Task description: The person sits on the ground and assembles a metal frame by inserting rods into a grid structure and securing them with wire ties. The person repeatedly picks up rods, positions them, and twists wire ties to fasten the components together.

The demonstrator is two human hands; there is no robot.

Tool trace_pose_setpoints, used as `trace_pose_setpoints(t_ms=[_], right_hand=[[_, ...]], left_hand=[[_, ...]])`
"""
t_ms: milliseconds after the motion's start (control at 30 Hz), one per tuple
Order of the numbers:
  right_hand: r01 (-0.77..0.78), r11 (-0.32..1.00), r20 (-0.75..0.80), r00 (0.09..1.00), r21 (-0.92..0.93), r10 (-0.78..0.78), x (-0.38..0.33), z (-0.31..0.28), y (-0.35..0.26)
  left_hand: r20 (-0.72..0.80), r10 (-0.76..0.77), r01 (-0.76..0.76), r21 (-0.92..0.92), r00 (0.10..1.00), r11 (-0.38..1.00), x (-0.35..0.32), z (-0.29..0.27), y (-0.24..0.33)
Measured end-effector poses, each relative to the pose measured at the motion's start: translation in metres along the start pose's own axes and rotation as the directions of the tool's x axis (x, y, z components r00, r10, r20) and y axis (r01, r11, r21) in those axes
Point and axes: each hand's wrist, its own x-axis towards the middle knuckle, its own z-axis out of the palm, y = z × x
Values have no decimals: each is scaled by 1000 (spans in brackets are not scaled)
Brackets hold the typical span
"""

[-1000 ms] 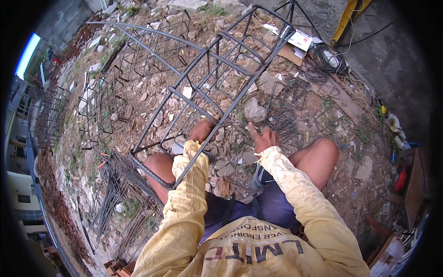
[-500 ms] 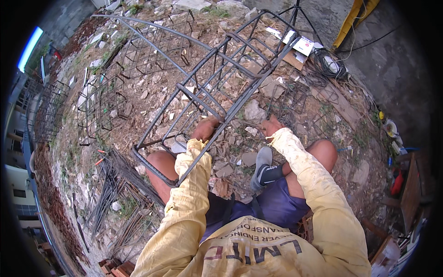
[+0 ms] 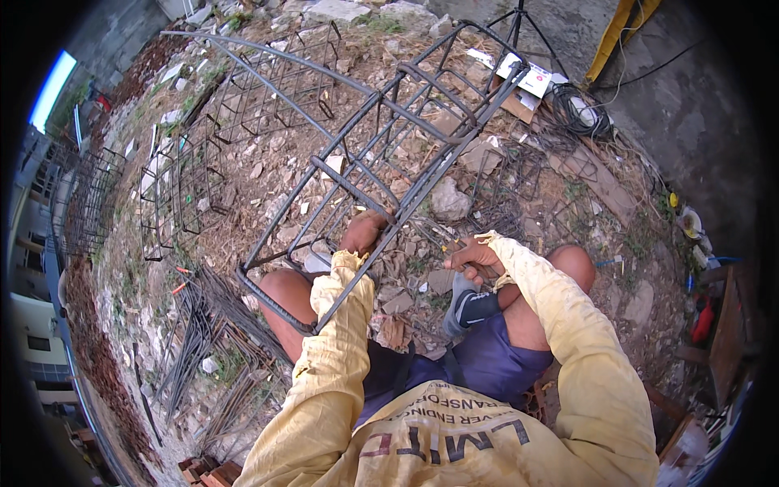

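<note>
The person sits on the stony ground (image 3: pixel 243 162) with a long cage of steel bars (image 3: pixel 389 138) lying across the left knee, and the left hand (image 3: pixel 363 233) is closed around one of the cage's long bars where a cross loop meets it. The right hand (image 3: pixel 475 258) is held just beside the cage with its fingers curled shut on something thin, maybe a small tool or wire, but it is too small to tell. It looks like the step of tying a loop to a bar, so the right hand would need to come over to the spot by the left hand while the left keeps the cage from rolling
</note>
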Motion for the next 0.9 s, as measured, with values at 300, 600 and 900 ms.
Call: trace_pose_setpoints(t_ms=[300,600,900], right_hand=[[-128,175,-217,608,-976,-764,0,10,17],[-69,-147,38,781,-987,-623,52,-101,-37],[-179,-22,-72,506,-984,-859,35,-61,-21]], left_hand=[[143,-186,235,-587,972,775,-15,-3,20],[2,-106,98,-402,994,910,-23,6,36],[84,-228,235,-563,970,793,-20,2,40]])
